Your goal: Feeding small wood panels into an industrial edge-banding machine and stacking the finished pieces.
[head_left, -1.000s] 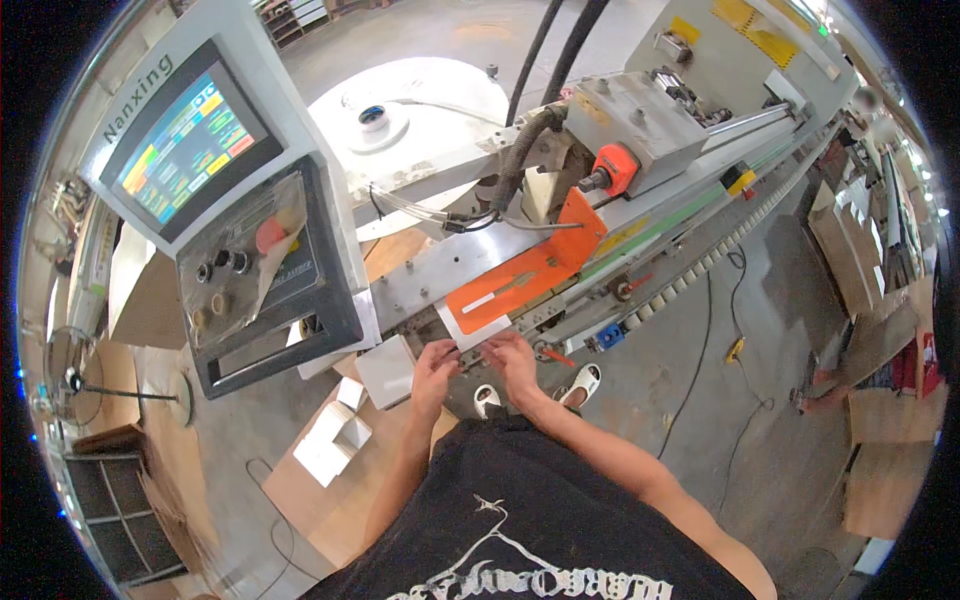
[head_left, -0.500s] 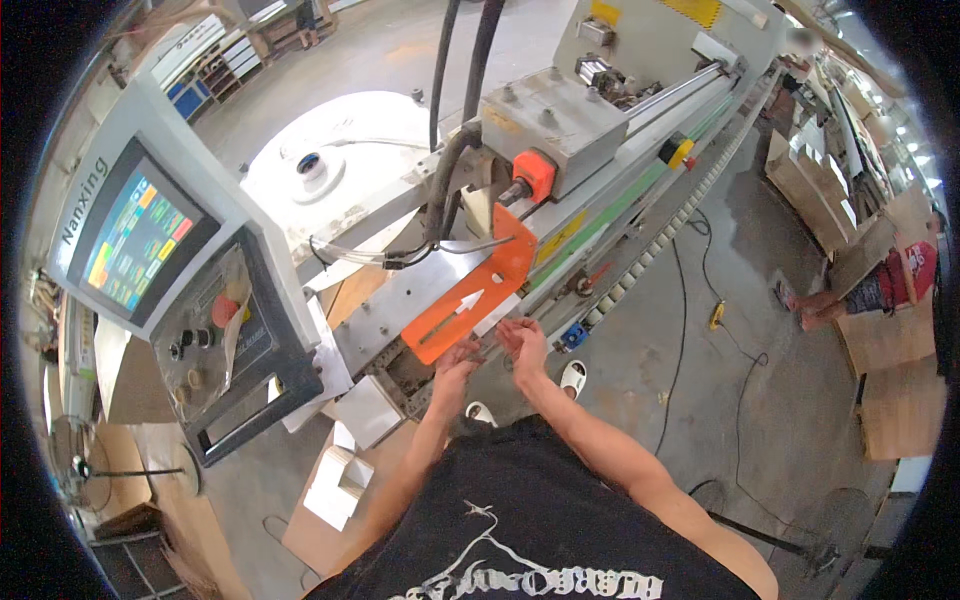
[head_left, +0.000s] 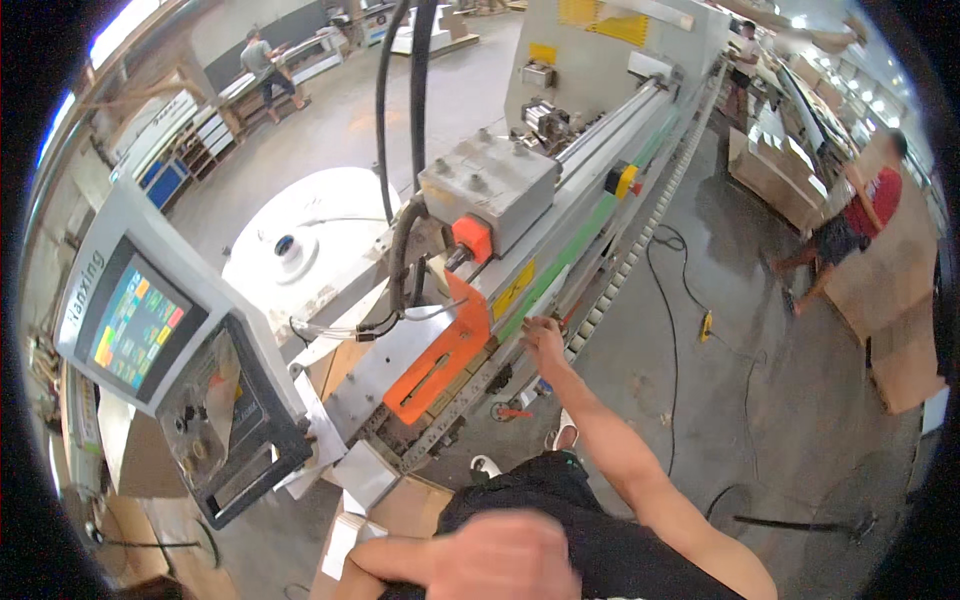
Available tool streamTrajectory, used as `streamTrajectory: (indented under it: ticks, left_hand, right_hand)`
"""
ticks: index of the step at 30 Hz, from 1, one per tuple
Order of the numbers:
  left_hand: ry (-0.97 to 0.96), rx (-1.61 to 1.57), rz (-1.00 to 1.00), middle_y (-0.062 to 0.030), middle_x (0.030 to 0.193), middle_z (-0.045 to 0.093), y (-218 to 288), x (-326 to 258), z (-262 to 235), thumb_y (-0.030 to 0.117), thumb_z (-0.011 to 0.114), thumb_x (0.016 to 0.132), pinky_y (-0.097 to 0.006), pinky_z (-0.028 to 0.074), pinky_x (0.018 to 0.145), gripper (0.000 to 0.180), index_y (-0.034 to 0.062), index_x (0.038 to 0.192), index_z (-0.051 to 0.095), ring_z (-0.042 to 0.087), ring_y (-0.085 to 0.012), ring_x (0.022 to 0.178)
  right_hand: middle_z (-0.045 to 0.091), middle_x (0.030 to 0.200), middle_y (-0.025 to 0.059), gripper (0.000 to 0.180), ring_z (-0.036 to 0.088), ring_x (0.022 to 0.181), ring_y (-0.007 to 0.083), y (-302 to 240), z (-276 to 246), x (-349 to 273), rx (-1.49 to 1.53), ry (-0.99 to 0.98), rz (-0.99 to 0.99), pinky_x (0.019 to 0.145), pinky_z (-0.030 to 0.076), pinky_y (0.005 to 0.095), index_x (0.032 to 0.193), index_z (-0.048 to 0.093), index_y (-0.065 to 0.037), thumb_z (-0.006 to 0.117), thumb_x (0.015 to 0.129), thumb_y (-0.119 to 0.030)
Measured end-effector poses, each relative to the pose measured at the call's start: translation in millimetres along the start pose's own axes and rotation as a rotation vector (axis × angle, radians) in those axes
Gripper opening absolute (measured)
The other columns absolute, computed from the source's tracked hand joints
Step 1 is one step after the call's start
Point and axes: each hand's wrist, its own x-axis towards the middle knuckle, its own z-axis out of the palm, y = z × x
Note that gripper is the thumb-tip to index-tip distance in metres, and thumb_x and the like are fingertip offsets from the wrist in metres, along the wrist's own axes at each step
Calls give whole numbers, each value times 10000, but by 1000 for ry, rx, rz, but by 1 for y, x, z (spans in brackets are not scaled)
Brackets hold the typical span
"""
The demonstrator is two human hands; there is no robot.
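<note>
My right hand (head_left: 543, 340) reaches forward to the machine's near side, its fingers bent together at the near end of a narrow white strip (head_left: 548, 292). That strip lies along the green edge of the machine (head_left: 590, 225). My left hand (head_left: 505, 555) is raised close to the camera over my lap, smeared by motion, and its fingers cannot be made out. Left of my right hand sits an orange slotted guard plate (head_left: 436, 372), with a red-orange knob (head_left: 472, 240) behind it.
A control panel with a lit screen (head_left: 143, 315) stands at the left. Behind the machine is a round white disc (head_left: 300, 235). White pieces (head_left: 365, 475) lie beside cardboard at lower left. Cables (head_left: 665, 330) cross the floor; a person in red (head_left: 870, 205) stands at the right by boards.
My left hand has left the orange guard and come back toward me. My right hand has moved forward along the machine with the white strip. The view has tilted up.
</note>
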Motion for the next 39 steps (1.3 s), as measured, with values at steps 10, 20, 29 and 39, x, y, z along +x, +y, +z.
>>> streamTrajectory:
  ticks: [10, 20, 29, 39]
  left_hand:
    - [304, 127, 90, -151, 786, 688, 32, 25, 0, 111, 591, 838, -340, 540, 653, 158, -20, 800, 670, 654, -232, 653]
    - [532, 340, -204, -121, 781, 677, 16, -76, 11, 19, 538, 715, -367, 549, 646, 227, 9, 897, 674, 629, -233, 618]
    - [1306, 549, -1344, -108, 793, 655, 2, -302, 54, 45, 554, 870, -288, 508, 630, 154, 5, 995, 636, 633, -179, 700]
    - [1116, 984, -1667, -169, 1030, 657, -11, -391, 85, 144, 599, 853, -370, 519, 777, 247, 32, 1067, 649, 648, -283, 922]
  right_hand:
    - [637, 1082, 127, 331, 650, 898, 239, 29, -15, -63, -138, -129, 71, 797, 539, 378, 1210, 469, -51, 531, 886, -77]
    - [671, 948, 139, 224, 671, 832, 230, 94, -15, -138, -400, -437, 390, 701, 557, 352, 1105, 564, -24, 564, 907, -131]
    - [678, 981, 105, 246, 664, 856, 181, 100, 19, -156, -649, -695, 477, 720, 544, 306, 1129, 579, -10, 520, 919, -126]
    - [637, 981, 46, 296, 599, 856, 123, 152, 80, -187, -963, -1109, 209, 714, 506, 277, 1149, 590, -52, 566, 877, -166]
